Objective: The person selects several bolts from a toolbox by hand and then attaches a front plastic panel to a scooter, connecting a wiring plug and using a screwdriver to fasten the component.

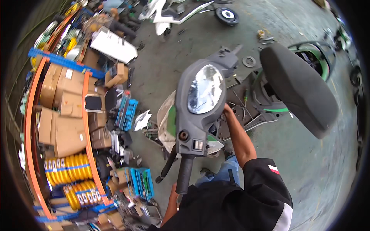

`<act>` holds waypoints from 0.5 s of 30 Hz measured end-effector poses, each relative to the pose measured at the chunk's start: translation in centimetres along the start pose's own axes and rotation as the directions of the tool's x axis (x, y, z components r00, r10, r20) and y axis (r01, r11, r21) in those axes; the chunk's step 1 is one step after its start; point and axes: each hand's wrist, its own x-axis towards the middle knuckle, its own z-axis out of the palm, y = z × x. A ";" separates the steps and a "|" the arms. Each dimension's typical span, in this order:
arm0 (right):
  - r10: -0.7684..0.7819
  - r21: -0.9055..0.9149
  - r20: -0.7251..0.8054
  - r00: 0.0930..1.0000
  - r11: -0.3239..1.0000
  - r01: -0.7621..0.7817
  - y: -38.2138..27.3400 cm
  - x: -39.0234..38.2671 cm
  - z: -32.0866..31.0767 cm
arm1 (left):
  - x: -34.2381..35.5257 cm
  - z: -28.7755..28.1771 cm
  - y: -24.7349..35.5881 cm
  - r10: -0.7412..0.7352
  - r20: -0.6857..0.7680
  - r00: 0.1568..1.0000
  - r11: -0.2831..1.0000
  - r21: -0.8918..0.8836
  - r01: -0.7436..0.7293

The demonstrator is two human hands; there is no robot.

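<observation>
A grey scooter handlebar housing [185, 96] with a shiny oval display [204, 88] is in front of me, its black grip [185, 173] pointing toward me beside a lever [167, 165]. Below it is a dirty white-and-green body panel [165, 127]. My right hand [227, 108] reaches down beside the housing's right edge, its fingers hidden behind it. My left hand [173, 189] is low beside the grip, mostly hidden, so its fingers cannot be made out. Right of the housing, a green-handled screwdriver [245, 98] lies on the metal frame, near a raised black seat [296, 88].
An orange-and-blue rack [86, 123] with cartons and yellow coils stands left, with blue toolboxes [140, 183] and loose parts beside it. A white panel [113, 44], a wheel [226, 15] and a metal ring [249, 61] lie on the grey floor [308, 161]. More parts line the right edge.
</observation>
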 end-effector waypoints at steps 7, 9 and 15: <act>0.204 0.078 -0.128 0.970 0.978 -0.195 1.0 1.0 4.0 | -6.8 0.5 -4.7 0.018 -0.231 0.973 0.990 -0.129 -0.049; 0.214 0.044 -0.134 0.968 0.977 -0.209 0.2 1.1 4.3 | -7.0 1.1 -5.6 -0.007 -0.253 0.968 0.992 -0.125 -0.026; 0.191 -0.070 -0.174 0.966 0.976 -0.206 -2.8 1.9 3.1 | -7.2 4.8 -3.9 -0.177 -0.163 0.970 0.969 -0.200 0.144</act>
